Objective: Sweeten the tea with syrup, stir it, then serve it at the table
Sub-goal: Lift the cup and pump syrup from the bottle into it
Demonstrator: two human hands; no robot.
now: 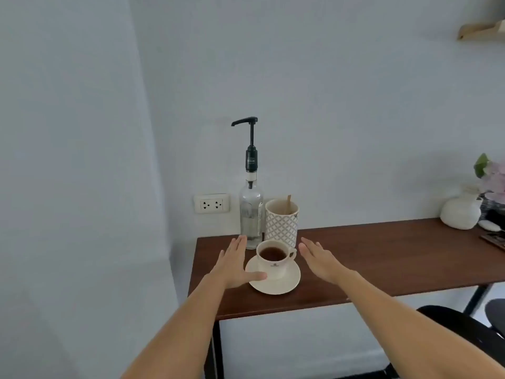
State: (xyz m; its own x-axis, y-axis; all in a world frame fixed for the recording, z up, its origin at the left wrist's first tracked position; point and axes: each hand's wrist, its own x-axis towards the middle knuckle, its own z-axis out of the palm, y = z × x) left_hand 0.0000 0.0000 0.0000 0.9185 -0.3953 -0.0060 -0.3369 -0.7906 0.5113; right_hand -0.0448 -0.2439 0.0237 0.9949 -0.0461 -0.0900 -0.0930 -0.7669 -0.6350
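Observation:
A white cup of dark tea stands on a white saucer near the left end of a dark wooden table. Behind it against the wall is a clear syrup bottle with a tall black pump on top. Beside the bottle sits a patterned white holder with a wooden stirrer poking out. My left hand is flat and open left of the cup, its thumb over the saucer's rim. My right hand is open to the right of the cup, holding nothing.
A wall socket is left of the bottle. At the table's far right stand a round white vase with pink flowers and small dark items. A black chair sits at lower right. A wooden shelf hangs top right.

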